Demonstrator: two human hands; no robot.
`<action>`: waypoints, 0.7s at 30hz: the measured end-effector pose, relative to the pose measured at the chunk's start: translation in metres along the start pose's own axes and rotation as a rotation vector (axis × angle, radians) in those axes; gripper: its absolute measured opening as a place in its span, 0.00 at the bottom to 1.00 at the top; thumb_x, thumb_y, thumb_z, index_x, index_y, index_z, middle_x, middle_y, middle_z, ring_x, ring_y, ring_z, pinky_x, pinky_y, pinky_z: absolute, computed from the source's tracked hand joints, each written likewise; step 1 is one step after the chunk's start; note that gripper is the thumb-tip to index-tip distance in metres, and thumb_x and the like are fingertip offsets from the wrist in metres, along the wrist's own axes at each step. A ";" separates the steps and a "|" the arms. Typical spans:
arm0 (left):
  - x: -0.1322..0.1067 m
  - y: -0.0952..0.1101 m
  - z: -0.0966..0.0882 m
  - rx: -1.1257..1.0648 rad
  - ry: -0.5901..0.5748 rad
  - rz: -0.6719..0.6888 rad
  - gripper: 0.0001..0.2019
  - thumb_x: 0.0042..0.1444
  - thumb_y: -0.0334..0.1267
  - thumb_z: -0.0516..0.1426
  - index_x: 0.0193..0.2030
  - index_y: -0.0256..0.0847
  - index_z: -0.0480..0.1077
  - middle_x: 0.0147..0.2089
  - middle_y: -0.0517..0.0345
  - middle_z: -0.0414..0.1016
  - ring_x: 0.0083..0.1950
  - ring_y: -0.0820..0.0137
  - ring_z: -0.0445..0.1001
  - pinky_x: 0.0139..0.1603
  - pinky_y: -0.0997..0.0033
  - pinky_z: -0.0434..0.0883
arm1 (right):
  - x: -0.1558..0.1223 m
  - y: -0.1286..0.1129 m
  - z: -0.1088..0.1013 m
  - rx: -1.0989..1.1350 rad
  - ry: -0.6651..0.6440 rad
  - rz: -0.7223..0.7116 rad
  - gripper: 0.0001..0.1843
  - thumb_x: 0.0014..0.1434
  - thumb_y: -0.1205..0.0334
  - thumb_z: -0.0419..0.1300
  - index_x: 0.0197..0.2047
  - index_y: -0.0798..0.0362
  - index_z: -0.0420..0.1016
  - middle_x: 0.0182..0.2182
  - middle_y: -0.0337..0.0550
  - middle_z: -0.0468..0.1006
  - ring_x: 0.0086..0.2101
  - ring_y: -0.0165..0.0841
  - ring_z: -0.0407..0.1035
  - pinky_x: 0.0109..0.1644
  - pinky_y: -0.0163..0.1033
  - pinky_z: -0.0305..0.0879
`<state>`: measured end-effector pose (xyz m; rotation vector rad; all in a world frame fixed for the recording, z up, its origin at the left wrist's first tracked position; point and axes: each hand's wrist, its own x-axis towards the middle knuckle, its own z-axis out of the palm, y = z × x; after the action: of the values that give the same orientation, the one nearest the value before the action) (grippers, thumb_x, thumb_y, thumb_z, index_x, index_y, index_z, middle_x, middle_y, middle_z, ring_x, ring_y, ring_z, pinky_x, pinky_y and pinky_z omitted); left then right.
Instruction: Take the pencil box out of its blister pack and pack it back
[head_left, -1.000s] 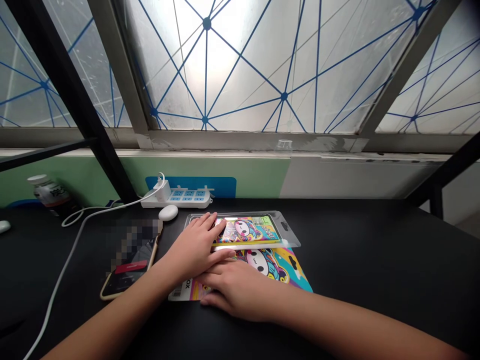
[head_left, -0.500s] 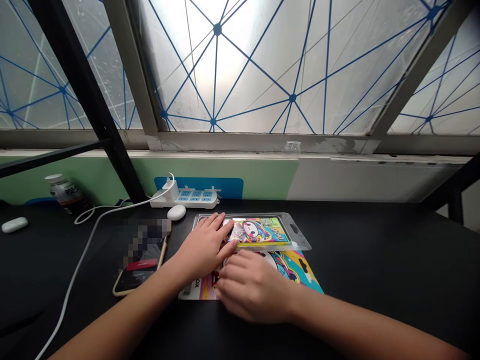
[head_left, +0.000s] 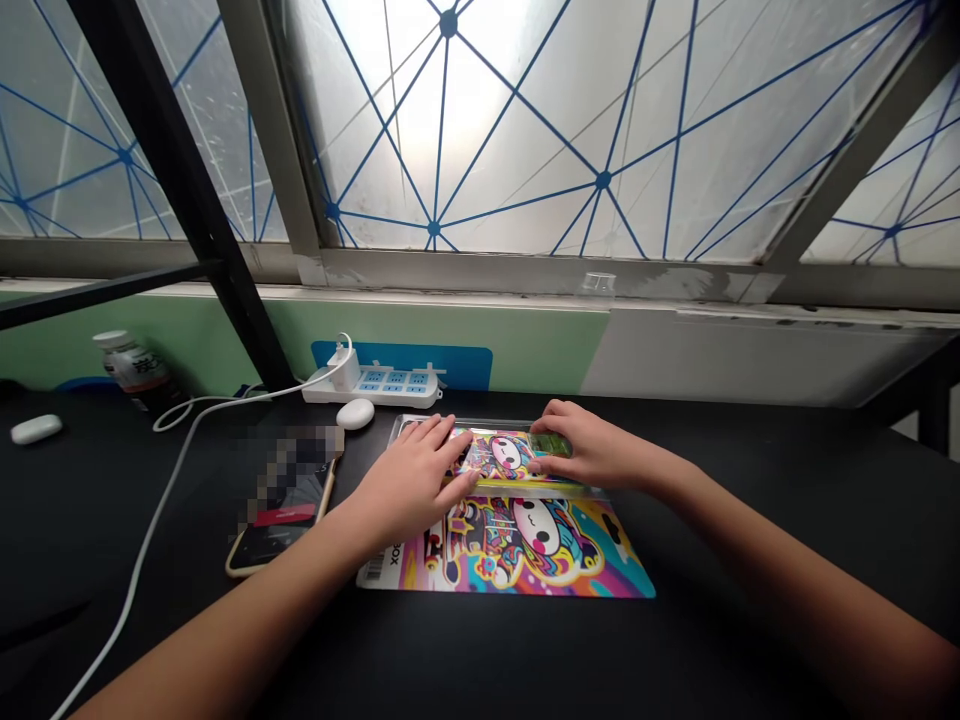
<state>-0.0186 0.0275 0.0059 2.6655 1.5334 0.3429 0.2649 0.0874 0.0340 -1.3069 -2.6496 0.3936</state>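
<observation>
A clear plastic blister pack point(head_left: 499, 452) with a bright cartoon print inside lies on the black table point(head_left: 750, 500). In front of it lies a colourful cartoon backing card point(head_left: 525, 550). My left hand point(head_left: 409, 480) rests flat on the pack's left end with its fingers spread. On the pack's right end sits my right hand point(head_left: 589, 447), its fingers curved down over the edge near the hang tab.
A phone point(head_left: 281, 520) lies left of the card. Behind it are a white power strip point(head_left: 382, 385) with a charger and a white cable point(head_left: 165, 510), and a white earbud case point(head_left: 356, 412). A bottle point(head_left: 139, 370) and a white mouse point(head_left: 36, 428) sit far left.
My right hand has left the backing card and moved up and right onto the pack's right end, uncovering the card. My left hand has stayed on the pack.
</observation>
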 end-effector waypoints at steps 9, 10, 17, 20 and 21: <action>-0.001 0.004 -0.002 -0.025 0.040 -0.021 0.28 0.69 0.55 0.45 0.70 0.43 0.58 0.72 0.44 0.59 0.73 0.51 0.53 0.70 0.33 0.41 | 0.006 -0.003 0.006 -0.018 0.044 0.092 0.25 0.52 0.41 0.67 0.45 0.50 0.78 0.46 0.50 0.72 0.47 0.47 0.69 0.49 0.49 0.70; -0.001 0.004 -0.002 -0.038 0.054 -0.024 0.28 0.69 0.55 0.46 0.70 0.44 0.58 0.72 0.45 0.59 0.73 0.51 0.54 0.70 0.32 0.40 | 0.005 -0.005 0.007 -0.039 0.065 0.084 0.24 0.52 0.41 0.67 0.44 0.50 0.78 0.45 0.50 0.72 0.47 0.47 0.69 0.49 0.50 0.70; -0.003 -0.010 -0.011 -0.024 0.164 -0.062 0.24 0.68 0.50 0.49 0.67 0.43 0.62 0.64 0.47 0.71 0.65 0.54 0.66 0.70 0.30 0.37 | -0.004 -0.017 0.010 -0.241 0.245 -0.010 0.11 0.61 0.52 0.63 0.38 0.52 0.75 0.48 0.51 0.74 0.48 0.46 0.68 0.51 0.51 0.65; 0.000 -0.022 -0.012 -0.021 0.167 -0.082 0.24 0.68 0.52 0.50 0.66 0.43 0.63 0.62 0.47 0.72 0.63 0.53 0.68 0.68 0.28 0.41 | -0.006 -0.017 0.014 -0.213 0.206 -0.008 0.13 0.67 0.54 0.55 0.37 0.52 0.76 0.49 0.50 0.75 0.49 0.44 0.70 0.53 0.53 0.62; 0.000 -0.024 -0.012 -0.022 0.166 -0.083 0.24 0.68 0.52 0.50 0.65 0.43 0.63 0.63 0.46 0.72 0.64 0.53 0.67 0.68 0.28 0.43 | -0.005 -0.016 0.015 -0.192 0.194 0.001 0.14 0.68 0.54 0.53 0.37 0.52 0.76 0.49 0.51 0.75 0.49 0.44 0.70 0.53 0.53 0.62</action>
<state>-0.0416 0.0392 0.0138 2.6052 1.6672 0.5863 0.2522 0.0712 0.0244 -1.3236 -2.5738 0.0096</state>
